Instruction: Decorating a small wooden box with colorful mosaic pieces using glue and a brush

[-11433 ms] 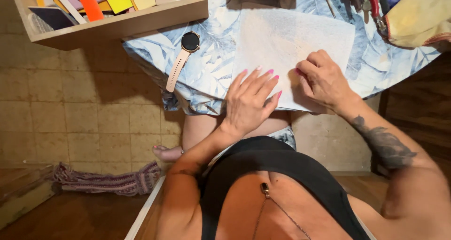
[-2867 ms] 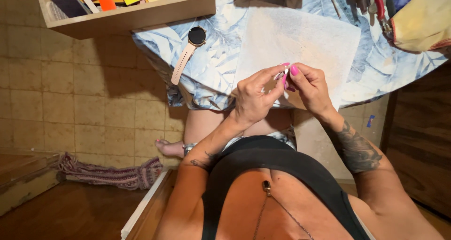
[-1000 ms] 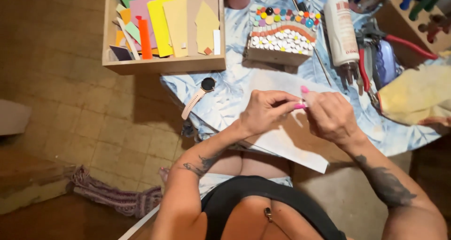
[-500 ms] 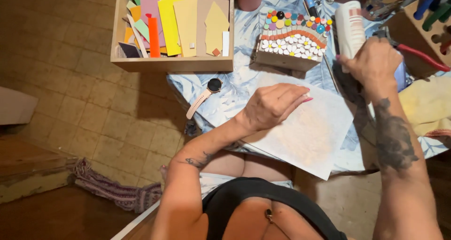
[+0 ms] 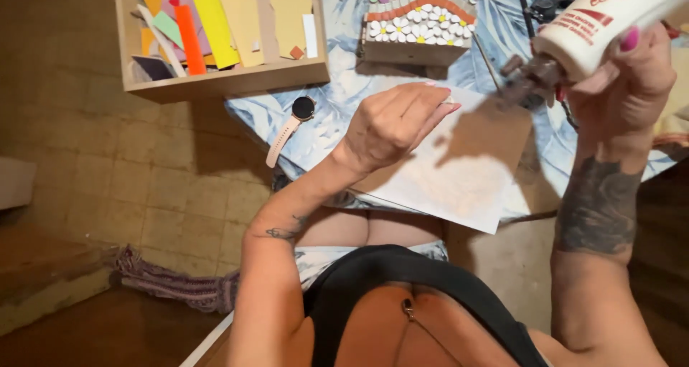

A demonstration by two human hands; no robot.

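Right hand (image 5: pixel 631 80) raised above the tabletop (image 5: pixel 337 94), grip closed around a white glue bottle (image 5: pixel 596 15), nozzle tilted down-left over the white paper sheet (image 5: pixel 466 173). Left hand (image 5: pixel 395 123) resting on that sheet, fingers loosely curled, holding nothing. Wristwatch (image 5: pixel 291 126) lying just left of the sheet.

A wooden tray (image 5: pixel 215 80) of coloured paper strips (image 5: pixel 215 15), orange, yellow, green and tan, is seen at the table's far left edge. Beside it, a small wooden box (image 5: pixel 420 26) faced with white daisy tiles and round coloured pieces is set on a blue leaf-patterned cloth (image 5: pixel 337 94). A wristwatch (image 5: pixel 291 126) with a pale pink strap is laid flat near the cloth's edge. Below the table, a tiled floor (image 5: pixel 108 173) and a striped woven rug (image 5: pixel 172 284) are visible.
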